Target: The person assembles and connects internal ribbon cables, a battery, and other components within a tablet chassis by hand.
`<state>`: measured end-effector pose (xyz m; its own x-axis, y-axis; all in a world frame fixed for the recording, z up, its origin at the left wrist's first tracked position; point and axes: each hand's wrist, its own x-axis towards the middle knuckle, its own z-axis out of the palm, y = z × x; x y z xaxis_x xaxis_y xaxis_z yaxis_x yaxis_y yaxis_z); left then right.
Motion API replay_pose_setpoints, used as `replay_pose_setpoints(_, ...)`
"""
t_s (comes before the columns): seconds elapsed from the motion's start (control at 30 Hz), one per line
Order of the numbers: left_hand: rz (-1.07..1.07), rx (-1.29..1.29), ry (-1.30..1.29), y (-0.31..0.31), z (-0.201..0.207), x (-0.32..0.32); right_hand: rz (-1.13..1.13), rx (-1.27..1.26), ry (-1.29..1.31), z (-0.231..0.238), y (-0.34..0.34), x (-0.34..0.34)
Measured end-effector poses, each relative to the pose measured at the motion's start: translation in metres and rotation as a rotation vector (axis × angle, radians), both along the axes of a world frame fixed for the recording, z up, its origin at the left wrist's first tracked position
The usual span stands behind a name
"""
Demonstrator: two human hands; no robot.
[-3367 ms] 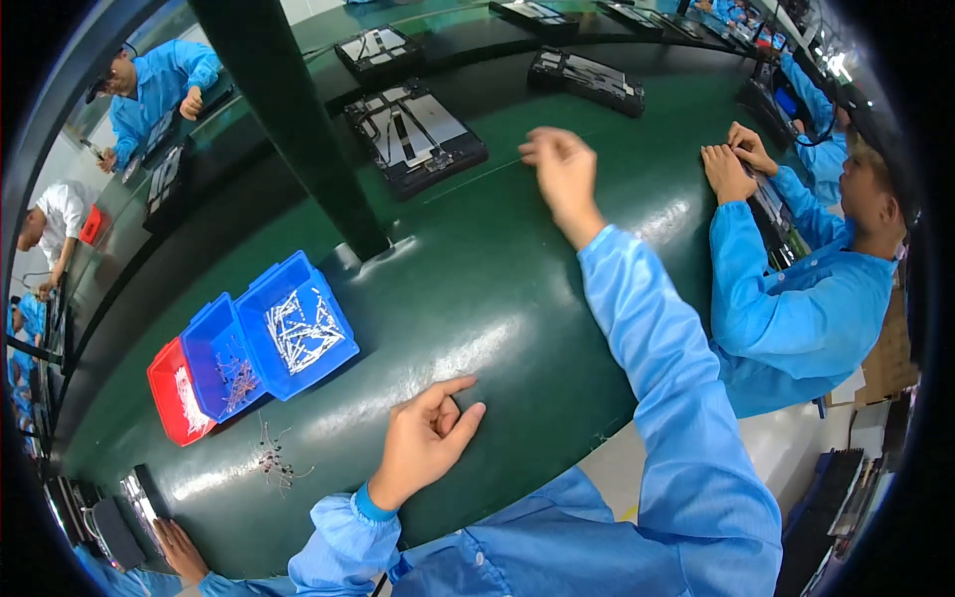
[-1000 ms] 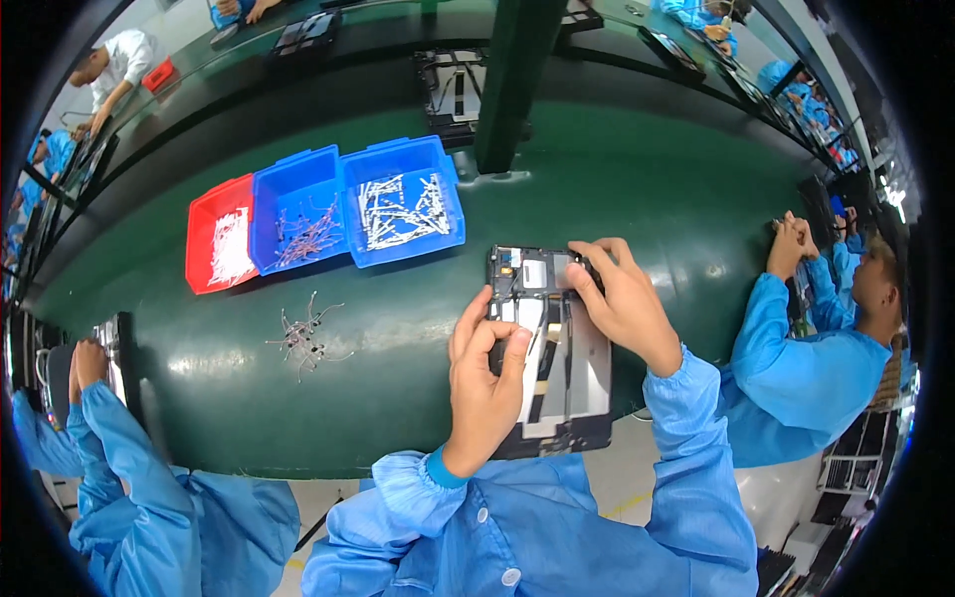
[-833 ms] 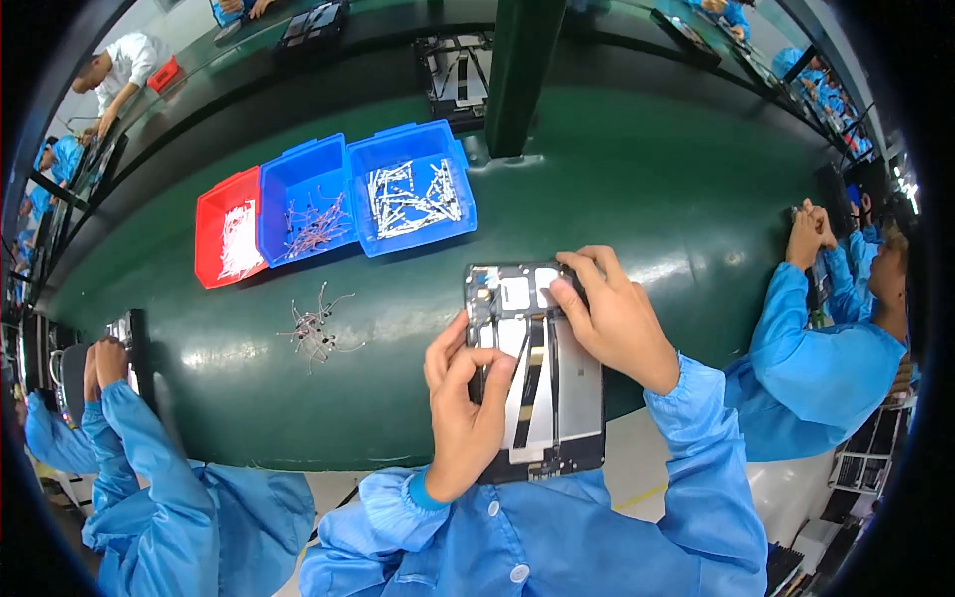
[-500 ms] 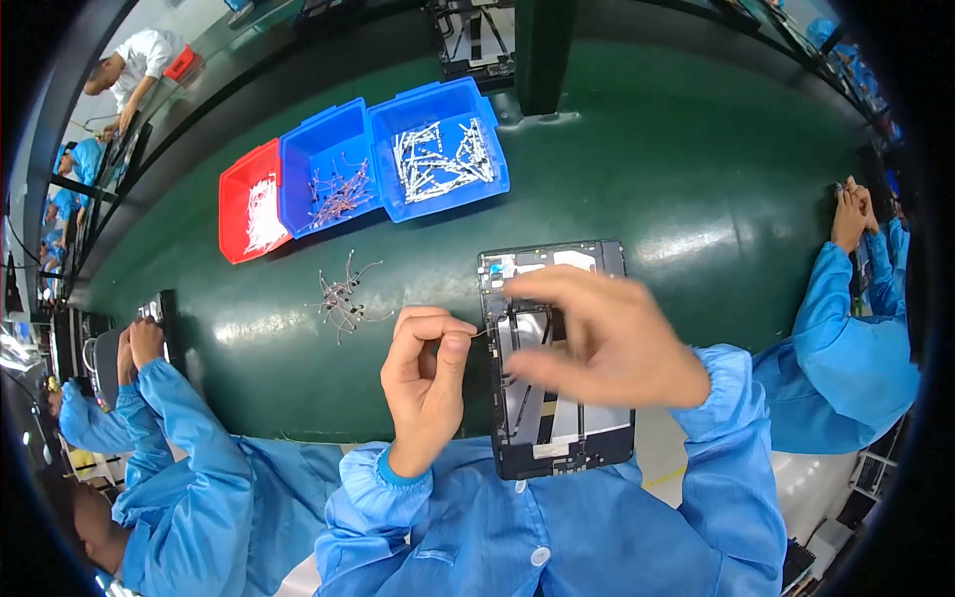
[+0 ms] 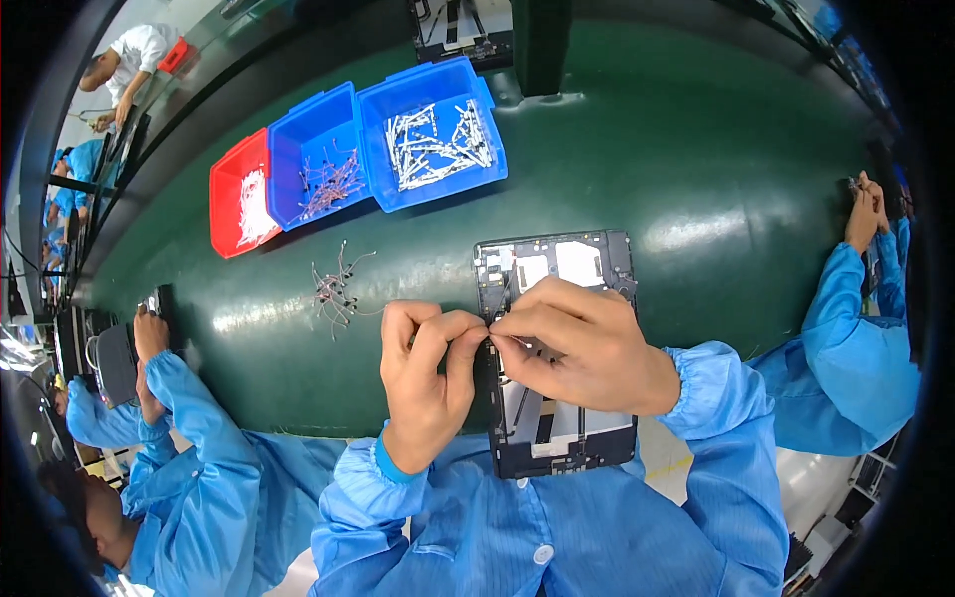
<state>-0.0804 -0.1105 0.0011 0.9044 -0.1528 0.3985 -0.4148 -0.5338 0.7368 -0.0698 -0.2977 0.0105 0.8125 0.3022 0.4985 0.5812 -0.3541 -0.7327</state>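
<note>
My left hand [image 5: 428, 366] is closed in a pinch at the left edge of an opened tablet [image 5: 567, 450], its fingertips on a thin wire that they mostly hide. Fingertip to fingertip with it, my right hand [image 5: 592, 343] pinches the same wire above the tablet's upper half. A small pale wire end [image 5: 528, 345] shows beside the right fingers. The tablet lies with its inner boards, black strips and silvery plates exposed. To the left, a loose pile of thin wires with small dark ends [image 5: 335, 290] lies on the green table.
Beyond the pile stand a red bin [image 5: 221, 211] of white strips, a blue bin [image 5: 288, 134] of reddish wires and another blue bin [image 5: 487, 119] of black-and-white strips. A dark post [image 5: 542, 50] rises behind them. Co-workers in blue sleeves [image 5: 199, 398] sit at both sides.
My right hand, blurred and spread over the tablet before, has come in to meet my left fingertips and closed in a pinch. The view has shifted slightly.
</note>
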Motion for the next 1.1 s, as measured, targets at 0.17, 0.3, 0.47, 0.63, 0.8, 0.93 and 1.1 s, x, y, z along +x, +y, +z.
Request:
replay_pose_setpoints(0.17, -0.010, 0.079, 0.154, 0.006, 0.003, 0.005, 0.004, 0.061, 0.150, -0.010, 0.003, 0.003)
replay_pose_setpoints(0.3, 0.002, -0.373, 0.758, 0.018, -0.001, 0.012, 0.025, 0.057, 0.272, -0.018, 0.002, 0.005)
replay_pose_setpoints(0.47, -0.064, -0.584, 0.978, 0.018, -0.005, 0.020, 0.029, 0.008, 0.284, -0.024, 0.001, 0.007)
replay_pose_setpoints(0.63, -0.111, -0.521, 1.029, 0.019, -0.004, 0.025, 0.025, -0.044, 0.253, -0.024, 0.000, 0.007)
replay_pose_setpoints(0.8, -0.105, -0.499, 1.027, 0.017, -0.003, 0.026, 0.031, -0.082, 0.222, -0.025, 0.002, 0.005)
replay_pose_setpoints(0.93, -0.095, -0.482, 1.021, 0.016, -0.003, 0.025, 0.035, -0.130, 0.160, -0.025, 0.001, 0.004)
replay_pose_setpoints(1.1, -0.084, -0.485, 1.024, 0.014, -0.003, 0.024, 0.041, -0.114, 0.150, -0.027, 0.001, 0.006)
